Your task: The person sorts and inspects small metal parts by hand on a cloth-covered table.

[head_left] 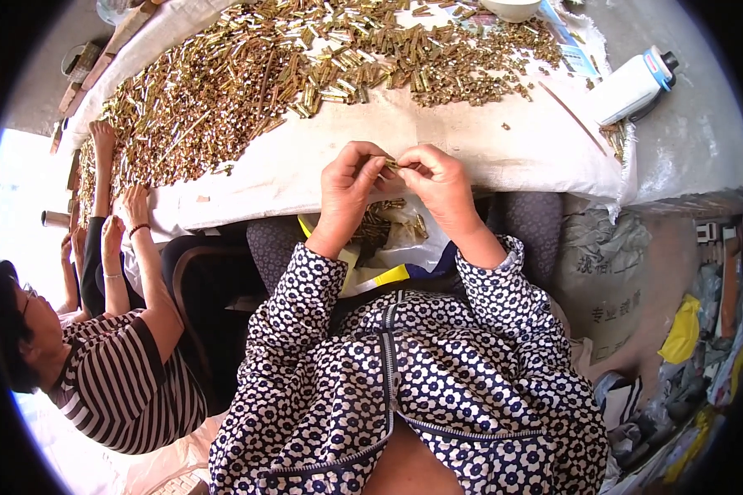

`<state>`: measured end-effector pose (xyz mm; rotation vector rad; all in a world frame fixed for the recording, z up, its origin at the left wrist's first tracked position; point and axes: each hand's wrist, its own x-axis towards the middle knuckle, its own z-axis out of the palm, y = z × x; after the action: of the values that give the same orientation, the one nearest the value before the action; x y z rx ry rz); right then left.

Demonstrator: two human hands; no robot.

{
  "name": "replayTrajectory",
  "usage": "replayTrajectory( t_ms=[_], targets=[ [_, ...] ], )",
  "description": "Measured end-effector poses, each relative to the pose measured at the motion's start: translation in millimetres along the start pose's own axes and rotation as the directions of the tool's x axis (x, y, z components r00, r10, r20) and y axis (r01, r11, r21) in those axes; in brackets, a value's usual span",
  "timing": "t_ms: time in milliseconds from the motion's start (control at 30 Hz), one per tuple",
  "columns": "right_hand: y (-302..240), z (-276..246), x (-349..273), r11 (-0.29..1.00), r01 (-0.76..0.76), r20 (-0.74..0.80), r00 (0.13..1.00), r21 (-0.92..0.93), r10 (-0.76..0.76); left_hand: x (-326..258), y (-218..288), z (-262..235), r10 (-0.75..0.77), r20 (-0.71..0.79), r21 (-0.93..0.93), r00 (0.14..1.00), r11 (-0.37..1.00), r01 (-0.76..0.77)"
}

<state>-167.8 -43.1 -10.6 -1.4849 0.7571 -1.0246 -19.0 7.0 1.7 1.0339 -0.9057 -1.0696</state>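
Above the near edge of the table my left hand (pixel 352 186) and my right hand (pixel 439 186) meet, fingertips pinched together. Between them is a small brass-coloured metal piece (pixel 391 163), partly covered by the fingers of both hands. Below, a plastic bag (pixel 428 252) on my lap holds several longer gold-coloured metal pieces. Beyond my hands, a large heap of small brass-coloured metal parts (pixel 198 111) spreads over the cloth-covered table (pixel 462 140). Longer gold-coloured tube-like pieces (pixel 334 87) lie among it.
A white bottle (pixel 636 82) stands at the table's right end, near a thin stick (pixel 574 120). A white bowl (pixel 512 8) sits at the far edge. To my left a person in a striped shirt (pixel 132 379) reaches to the heap. Sacks (pixel 603 280) lie at right.
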Motion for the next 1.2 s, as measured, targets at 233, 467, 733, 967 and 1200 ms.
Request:
replayTrajectory(
  t_ms=[233, 467, 733, 967, 1200],
  targets=[
    [-6, -23, 10, 0.666, 0.223, 0.049, 0.962, -0.712, -0.27, 10, -3, 8, 0.253, 0.378, 0.767, 0.891, 0.454, -0.454],
    [11, -98, 26, 0.327, -0.041, -0.178, 0.899, -0.944, -0.401, 6, -7, 8, 0.238, 0.222, 0.706, 0.945, 0.63, -0.325],
    [14, -103, 33, 0.307, -0.075, -0.192, 0.908, -0.949, -0.373, 70, 15, -45, 0.354, 0.028, 0.755, 0.935, 0.606, -0.252],
    [11, -101, 25, 0.252, -0.08, -0.174, 0.909, -0.964, -0.378, 124, 7, -66, 0.243, 0.334, 0.939, 0.911, -0.007, -0.343],
    [20, -63, 20, 0.678, 0.186, -0.138, 0.909, -0.711, -0.394, 92, 9, -48, 0.303, 0.215, 0.825, 0.929, 0.452, -0.338]
  ],
)
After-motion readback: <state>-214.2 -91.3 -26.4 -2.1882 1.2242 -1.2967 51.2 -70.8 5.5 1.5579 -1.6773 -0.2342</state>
